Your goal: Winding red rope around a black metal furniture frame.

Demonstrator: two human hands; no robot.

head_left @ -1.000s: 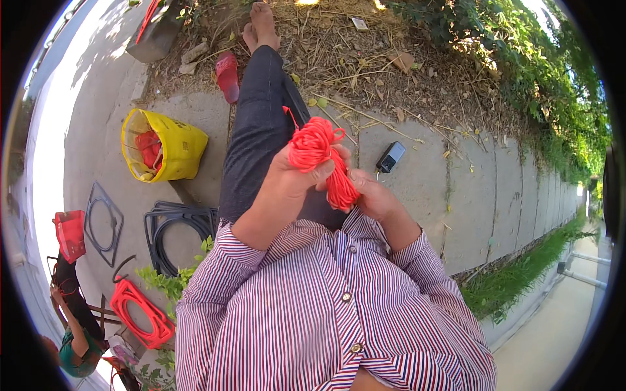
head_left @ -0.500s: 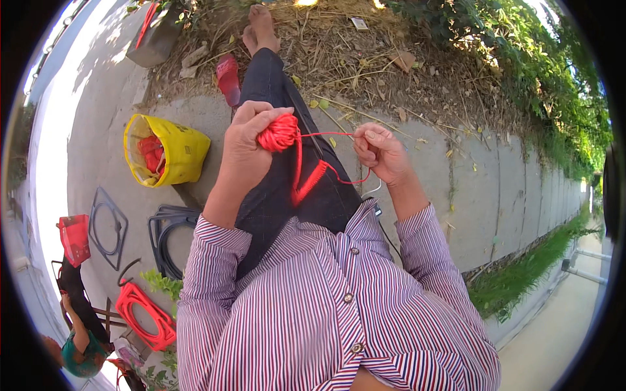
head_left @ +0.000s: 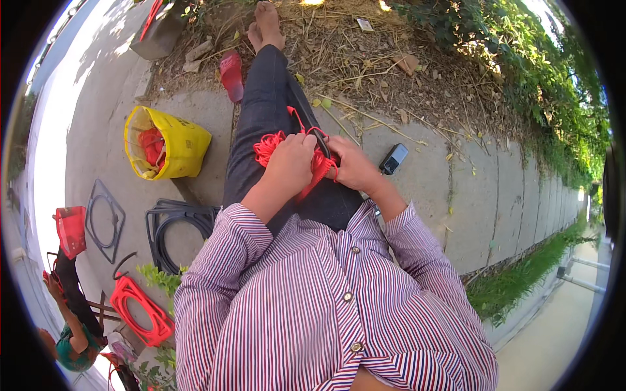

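Across my lap lies a dark frame point(head_left: 322, 143), partly wound with red cord point(head_left: 317, 171) in close turns. My left hand point(head_left: 291, 159) is closed over the wound part, its fingers at the cord. On the other side my right hand point(head_left: 355, 163) grips the frame, its thumb and fingers close to the left hand; a red strand runs by its fingers. The loosened ball of red cord point(head_left: 266, 148) rests on my thigh beside my left hand. A loop of cord sticks up past the fingertips. My hands hide much of the frame.
At left stands a yellow bucket point(head_left: 189, 146) with red material inside. Dark frames point(head_left: 158, 218), a grey frame point(head_left: 118, 225) and a red-wound frame point(head_left: 124, 300) lie on the paving. A small phone-like device point(head_left: 394, 158) is at right. Another person point(head_left: 77, 342) sits lower left.
My left hand has moved down and right, leaving the cord ball on my thigh. My right hand has come in left to the frame. The phone-like device now shows on the paving.
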